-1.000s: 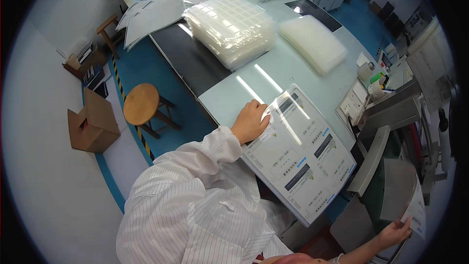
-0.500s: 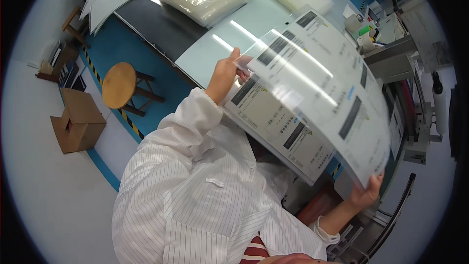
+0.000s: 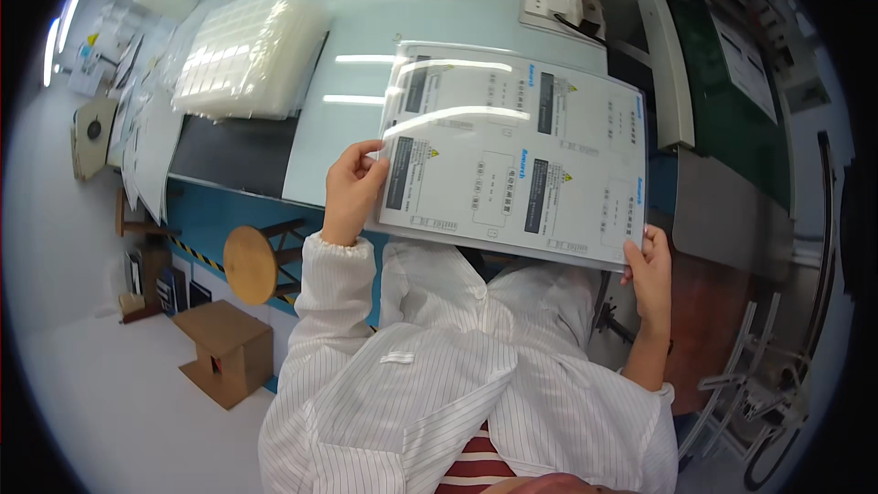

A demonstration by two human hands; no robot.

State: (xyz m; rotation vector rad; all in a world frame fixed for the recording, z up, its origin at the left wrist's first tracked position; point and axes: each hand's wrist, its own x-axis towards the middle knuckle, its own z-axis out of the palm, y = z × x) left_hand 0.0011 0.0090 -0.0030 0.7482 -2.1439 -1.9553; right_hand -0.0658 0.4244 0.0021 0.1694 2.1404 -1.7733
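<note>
The left hand (image 3: 352,190) pinches the left edge of a big shiny sheet (image 3: 517,155), thumb on top. The sheet is held up in the air over the near edge of the pale surface (image 3: 357,82), with its long side running left to right between the two hands. The right hand (image 3: 651,267) grips the sheet's near right corner. A stack of clear trays (image 3: 247,55) sits at the surface's left edge, far from both hands.

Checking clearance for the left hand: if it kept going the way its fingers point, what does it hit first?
The left hand already grips the left edge of the laminated sheet, fingers pointing across it. Beyond the sheet, the pale worktop probably comes next; depth is unclear.
</note>
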